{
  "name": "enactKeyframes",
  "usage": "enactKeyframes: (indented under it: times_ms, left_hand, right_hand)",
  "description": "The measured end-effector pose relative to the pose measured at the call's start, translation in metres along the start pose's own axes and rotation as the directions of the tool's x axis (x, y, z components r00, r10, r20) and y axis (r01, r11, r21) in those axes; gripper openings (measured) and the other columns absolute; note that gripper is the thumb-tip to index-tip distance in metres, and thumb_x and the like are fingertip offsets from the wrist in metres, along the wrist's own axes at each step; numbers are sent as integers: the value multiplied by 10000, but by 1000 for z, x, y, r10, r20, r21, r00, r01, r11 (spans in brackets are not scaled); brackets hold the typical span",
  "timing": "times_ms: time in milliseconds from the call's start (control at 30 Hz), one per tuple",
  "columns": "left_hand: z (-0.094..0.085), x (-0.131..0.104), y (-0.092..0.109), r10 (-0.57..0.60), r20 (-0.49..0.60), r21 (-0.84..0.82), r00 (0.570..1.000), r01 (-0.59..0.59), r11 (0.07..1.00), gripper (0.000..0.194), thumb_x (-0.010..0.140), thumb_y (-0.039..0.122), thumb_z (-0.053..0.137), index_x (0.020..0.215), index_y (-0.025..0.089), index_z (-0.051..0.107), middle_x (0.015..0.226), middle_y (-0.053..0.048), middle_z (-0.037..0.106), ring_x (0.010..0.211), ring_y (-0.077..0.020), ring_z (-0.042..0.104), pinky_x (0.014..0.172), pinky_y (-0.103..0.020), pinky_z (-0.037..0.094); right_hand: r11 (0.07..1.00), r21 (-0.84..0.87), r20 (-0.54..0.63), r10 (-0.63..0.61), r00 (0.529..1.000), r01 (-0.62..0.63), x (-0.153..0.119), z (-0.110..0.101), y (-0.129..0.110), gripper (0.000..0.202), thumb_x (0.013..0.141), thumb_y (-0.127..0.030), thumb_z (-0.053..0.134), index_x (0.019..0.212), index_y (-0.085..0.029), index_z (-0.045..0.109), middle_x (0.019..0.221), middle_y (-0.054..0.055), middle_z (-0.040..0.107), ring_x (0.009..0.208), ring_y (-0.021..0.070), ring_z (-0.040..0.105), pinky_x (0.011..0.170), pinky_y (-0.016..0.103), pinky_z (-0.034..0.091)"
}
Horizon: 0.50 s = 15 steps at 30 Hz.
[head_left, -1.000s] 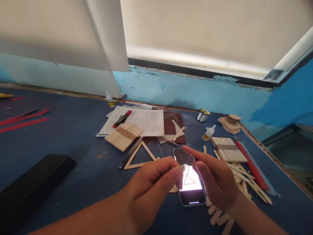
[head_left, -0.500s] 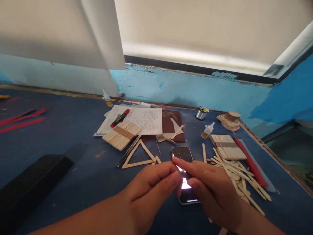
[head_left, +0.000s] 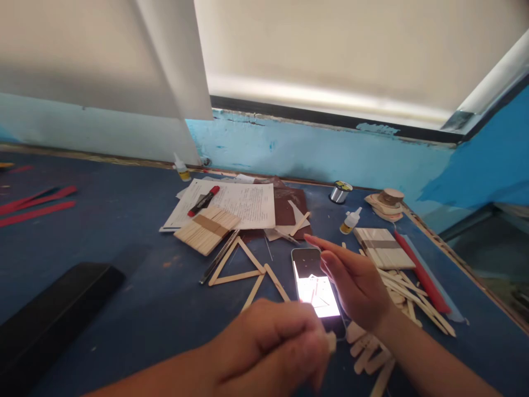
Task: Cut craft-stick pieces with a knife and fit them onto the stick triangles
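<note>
My left hand (head_left: 281, 342) is closed low in front of the phone. A small pale end of what looks like a craft stick (head_left: 332, 342) sticks out at its fingertips. My right hand (head_left: 357, 284) reaches over the right edge of the phone (head_left: 316, 292), fingers stretched out and nothing seen in them. The lit screen shows a picture with thin lines. Left of the phone, three craft sticks form a triangle (head_left: 235, 277). Two more sticks (head_left: 276, 282) spread from its right corner, partly covered by my left hand.
Loose craft sticks (head_left: 372, 355) lie around my right forearm, beside a banded stick bundle (head_left: 384, 248). Another bundle (head_left: 206, 229) rests on papers (head_left: 248, 204) with a marker (head_left: 203, 200). Glue bottles (head_left: 350, 220), a wire spool (head_left: 341, 192) and a black object (head_left: 61, 320) stand around.
My hands were close together over the phone and have parted. The left came down toward me; the right moved slightly up and right. More of the screen and the sticks beside the triangle show.
</note>
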<state>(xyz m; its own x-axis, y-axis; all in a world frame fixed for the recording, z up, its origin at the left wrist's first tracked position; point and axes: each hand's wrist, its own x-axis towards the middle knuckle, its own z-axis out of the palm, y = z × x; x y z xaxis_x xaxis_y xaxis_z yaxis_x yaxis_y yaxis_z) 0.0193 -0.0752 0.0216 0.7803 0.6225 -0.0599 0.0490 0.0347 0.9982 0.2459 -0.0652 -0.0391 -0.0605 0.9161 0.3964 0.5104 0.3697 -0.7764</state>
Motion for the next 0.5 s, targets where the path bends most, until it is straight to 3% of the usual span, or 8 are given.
enactKeyframes:
  times_ms: [100,233,333,500]
  left_hand:
    - [-5,9,-7,78,-148,73,986,-68,995,345,1028,378,460,762,202,591,720,11,539,697,-147,467,695,-269,389]
    - [-7,15,-16,37,-192,18,981,-34,999,337,1034,403,473,831,191,640,782,3,607,770,-154,529,748,-275,421]
    - [-6,16,-17,69,-221,-46,973,-81,996,319,1031,391,484,835,188,634,819,-2,624,784,-157,533,765,-285,430]
    - [-7,17,-17,33,-192,-72,981,-48,996,309,1026,381,507,834,187,653,837,-4,634,794,-159,532,766,-289,429]
  right_hand:
    - [999,13,31,-35,999,34,-7,-3,-6,360,1036,-286,506,1356,-252,669,1101,74,780,646,134,679,505,252,520]
    - [984,29,128,-180,975,177,-15,-8,-21,391,1024,-240,510,1394,-275,630,965,44,775,683,151,691,589,280,558]
    - [955,73,204,-298,933,289,-15,-9,-29,443,1011,-221,518,1448,-247,578,946,53,774,793,185,727,678,310,580]
    - [963,37,238,-269,933,268,-14,-9,-31,466,1012,-213,513,1475,-251,550,985,66,774,864,207,738,690,318,581]
